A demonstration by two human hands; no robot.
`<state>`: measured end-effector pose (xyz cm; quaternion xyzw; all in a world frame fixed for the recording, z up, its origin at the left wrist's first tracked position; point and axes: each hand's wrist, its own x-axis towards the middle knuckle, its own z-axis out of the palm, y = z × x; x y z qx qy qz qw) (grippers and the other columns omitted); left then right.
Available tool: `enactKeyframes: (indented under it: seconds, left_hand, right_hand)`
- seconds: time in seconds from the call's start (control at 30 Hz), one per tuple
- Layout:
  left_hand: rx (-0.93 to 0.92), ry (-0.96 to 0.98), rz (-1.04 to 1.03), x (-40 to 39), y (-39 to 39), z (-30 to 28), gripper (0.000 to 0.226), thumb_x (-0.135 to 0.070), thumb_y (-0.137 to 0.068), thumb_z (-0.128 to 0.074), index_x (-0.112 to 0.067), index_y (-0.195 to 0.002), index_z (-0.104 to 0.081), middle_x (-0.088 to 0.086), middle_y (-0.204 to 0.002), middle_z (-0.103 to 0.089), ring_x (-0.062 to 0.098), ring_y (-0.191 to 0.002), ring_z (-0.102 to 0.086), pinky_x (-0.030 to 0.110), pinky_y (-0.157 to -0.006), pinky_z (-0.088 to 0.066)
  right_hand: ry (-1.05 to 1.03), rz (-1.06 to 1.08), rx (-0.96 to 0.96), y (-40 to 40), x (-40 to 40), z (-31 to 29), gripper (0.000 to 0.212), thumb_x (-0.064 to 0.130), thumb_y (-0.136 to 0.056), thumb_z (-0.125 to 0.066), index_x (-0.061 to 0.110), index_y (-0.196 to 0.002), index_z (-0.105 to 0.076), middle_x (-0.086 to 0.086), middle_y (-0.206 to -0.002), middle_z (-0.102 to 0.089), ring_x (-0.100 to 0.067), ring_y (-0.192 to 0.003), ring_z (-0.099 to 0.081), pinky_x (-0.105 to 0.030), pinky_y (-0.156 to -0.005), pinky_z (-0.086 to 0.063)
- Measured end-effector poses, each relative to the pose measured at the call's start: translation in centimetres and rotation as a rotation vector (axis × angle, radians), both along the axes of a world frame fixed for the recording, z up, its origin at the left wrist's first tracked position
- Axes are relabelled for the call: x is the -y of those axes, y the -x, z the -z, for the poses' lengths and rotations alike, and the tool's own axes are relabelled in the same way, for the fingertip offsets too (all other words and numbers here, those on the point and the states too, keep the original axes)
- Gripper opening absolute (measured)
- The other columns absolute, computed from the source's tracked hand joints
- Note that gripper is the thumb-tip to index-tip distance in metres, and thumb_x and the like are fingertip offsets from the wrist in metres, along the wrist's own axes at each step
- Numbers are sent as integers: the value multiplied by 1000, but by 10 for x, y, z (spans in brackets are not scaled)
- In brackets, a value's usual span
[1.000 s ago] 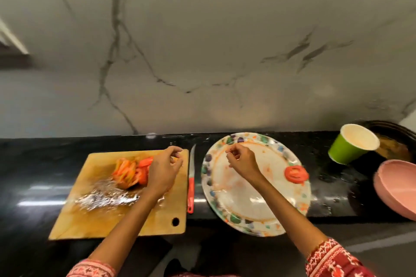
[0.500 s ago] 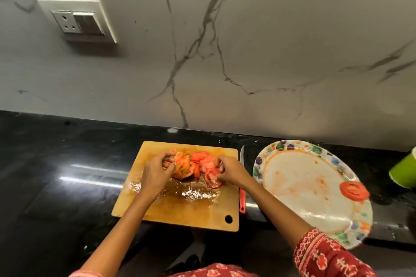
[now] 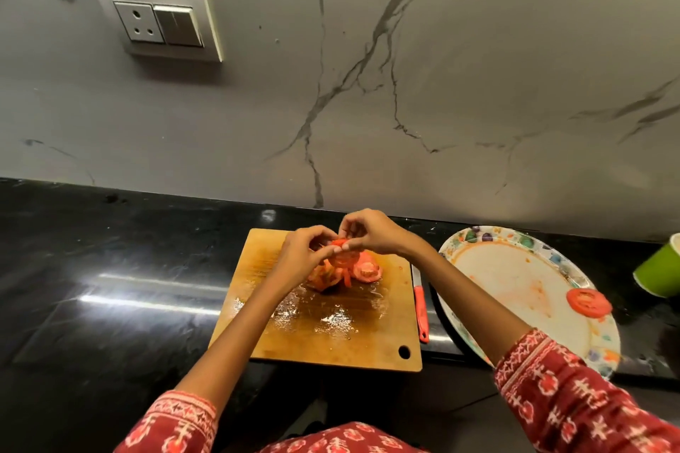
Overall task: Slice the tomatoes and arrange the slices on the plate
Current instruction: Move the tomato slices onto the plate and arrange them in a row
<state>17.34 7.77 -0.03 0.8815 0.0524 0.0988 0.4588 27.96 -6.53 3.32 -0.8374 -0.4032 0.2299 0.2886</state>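
A pile of red tomato slices (image 3: 362,270) lies on the wet wooden cutting board (image 3: 331,338). Above the pile, my left hand (image 3: 301,254) and my right hand (image 3: 368,233) meet, both pinching one tomato slice (image 3: 342,257) lifted between their fingertips. To the right sits the round plate (image 3: 515,279) with a colourful dotted rim, and one tomato slice (image 3: 588,302) rests near its right edge. A knife with a red handle (image 3: 420,309) lies on the counter between board and plate.
A green paper cup (image 3: 660,270) stands at the right edge on the black counter (image 3: 110,268). A wall socket and switch (image 3: 158,22) are set in the marbled backsplash. The plate overhangs the counter's front edge.
My right hand went from the plate to the board's tomato pile. Both hands then rose together, lifting one slice off the pile. The view shifted left.
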Motion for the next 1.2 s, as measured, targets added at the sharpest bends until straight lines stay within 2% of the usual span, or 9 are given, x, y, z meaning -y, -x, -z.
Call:
enactKeyframes:
  seconds: [0.07,0.2,0.37,0.47,0.57,0.67,0.87,1.0,1.2]
  left_hand:
    - [55,26,-62,-9,2,-3,22,-13,-79,-71,-13,-100,-68,-1,-90,-66,7,-81,-62,18,-72,-53]
    - [120,113,-237,-33,13,-1,17,-9,-82,-68,-14,-98,-67,-3,-82,-64,6,-70,-62,12,-60,-52]
    - [84,171,-356,-54,22,7,11,-11,-85,-64,-10,-95,-63,-2,-80,-61,8,-65,-64,16,-61,-53]
    - [70,205,-350,-56,22,13,8,-11,-85,-64,-10,-93,-64,-1,-79,-62,6,-61,-65,20,-61,-54]
    - [46,238,-321,-56,19,15,9,-10,-85,-64,-8,-94,-64,-1,-78,-63,5,-61,-65,17,-60,-55]
    - [25,276,-291,-57,14,16,8,-8,-86,-63,-7,-94,-64,1,-80,-63,7,-63,-66,17,-59,-55]
    - [14,320,-196,-47,-3,16,9,-7,-86,-62,-5,-95,-62,8,-83,-64,17,-72,-66,16,-60,-55]
    - [8,299,-122,-33,-25,15,7,-8,-87,-61,-6,-94,-62,6,-80,-64,6,-61,-66,17,-60,-55]
    - [-29,287,6,10,-55,20,5,-8,-88,-60,-12,-91,-61,7,-81,-65,9,-63,-66,26,-60,-56]
  right_hand:
    - [-82,47,39,2,-12,-5,16,7,-83,-68,4,-98,-65,-9,-95,-64,-12,-85,-57,-21,-73,-48]
    - [-190,276,110,1,-21,3,14,9,-87,-62,4,-100,-63,-8,-93,-64,-14,-85,-57,-29,-76,-47]
    - [99,391,125,-15,-15,35,8,15,-85,-63,13,-93,-62,-2,-88,-60,-21,-90,-60,-35,-79,-49]
    - [291,310,82,-16,-18,51,25,22,-81,-68,13,-103,-60,-5,-102,-61,-22,-100,-59,-35,-82,-49]
    - [337,323,50,-16,-23,57,36,22,-77,-74,11,-109,-60,-6,-110,-60,-21,-103,-57,-34,-85,-49]
    - [247,335,56,-18,-24,52,33,12,-76,-75,9,-106,-64,-6,-106,-62,-20,-100,-58,-30,-82,-49]
    - [26,348,-62,-21,-3,34,20,10,-83,-69,3,-101,-64,-12,-95,-63,-18,-83,-60,-21,-62,-51]
    - [-201,500,-208,-21,25,18,17,6,-80,-72,10,-85,-55,-10,-80,-64,-18,-68,-65,-20,-57,-54]
    - [-257,601,-316,-17,83,21,6,3,-85,-65,2,-87,-60,-10,-75,-63,-13,-65,-65,-16,-55,-53]
